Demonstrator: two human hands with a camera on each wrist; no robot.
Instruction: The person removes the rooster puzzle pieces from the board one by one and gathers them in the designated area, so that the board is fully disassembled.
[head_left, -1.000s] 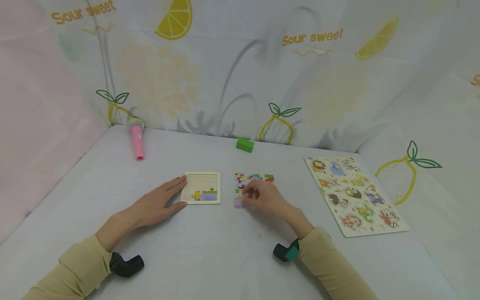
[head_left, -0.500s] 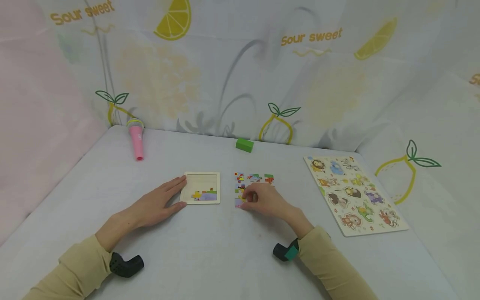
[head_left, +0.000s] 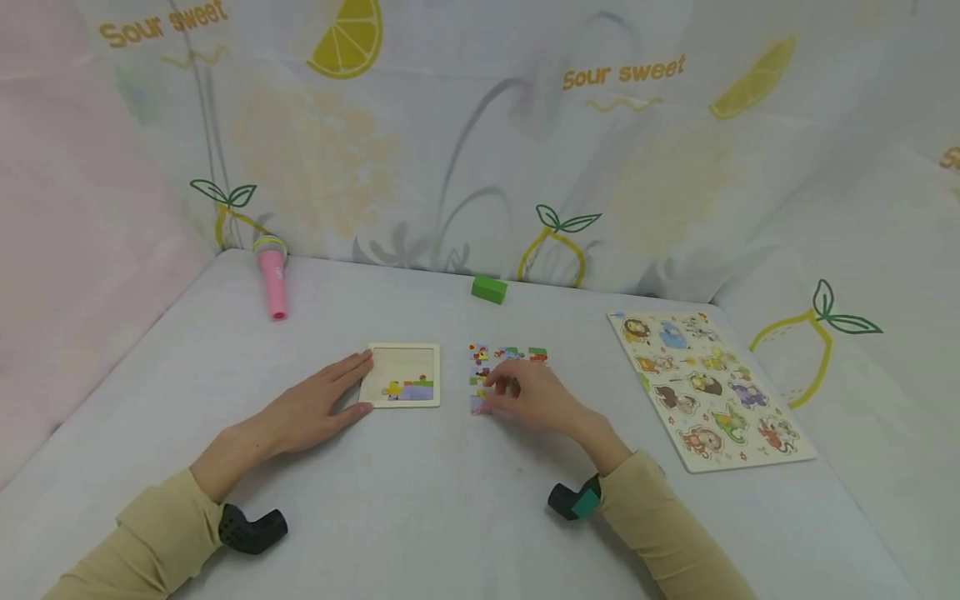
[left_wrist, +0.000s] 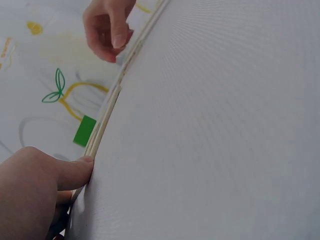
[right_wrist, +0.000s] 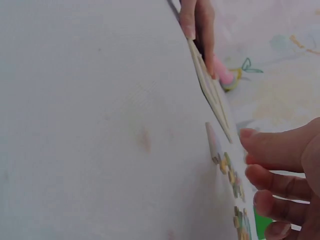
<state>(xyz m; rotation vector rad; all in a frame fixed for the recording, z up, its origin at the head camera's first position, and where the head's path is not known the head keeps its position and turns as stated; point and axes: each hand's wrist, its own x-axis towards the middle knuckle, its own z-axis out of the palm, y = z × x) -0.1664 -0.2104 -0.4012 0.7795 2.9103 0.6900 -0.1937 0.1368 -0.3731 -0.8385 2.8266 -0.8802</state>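
A small wooden puzzle tray (head_left: 403, 348) lies mid-table in the head view, with a few joined colourful pieces (head_left: 409, 390) along its lower right inside. My left hand (head_left: 303, 415) rests at the tray's left side, fingers fairly straight at the upper corner and thumb at the lower one. To the tray's right, loose jigsaw pieces (head_left: 478, 354) lie in rows. Over them hovers my right hand (head_left: 534, 398), fingers bent and hiding some pieces. In the right wrist view its thumb (right_wrist: 272, 147) and fingers stand apart, and nothing shows between them.
A large animal puzzle board (head_left: 712, 392) lies at the right. A green block (head_left: 489, 289) sits at the back, and a pink toy microphone (head_left: 274, 279) lies at the back left. A printed cloth (head_left: 450, 125) hangs behind the table.
My right hand has shifted only slightly over the loose pieces, its fingertips lifting a little from the lower-left one. The left hand and the tray have stayed in place.
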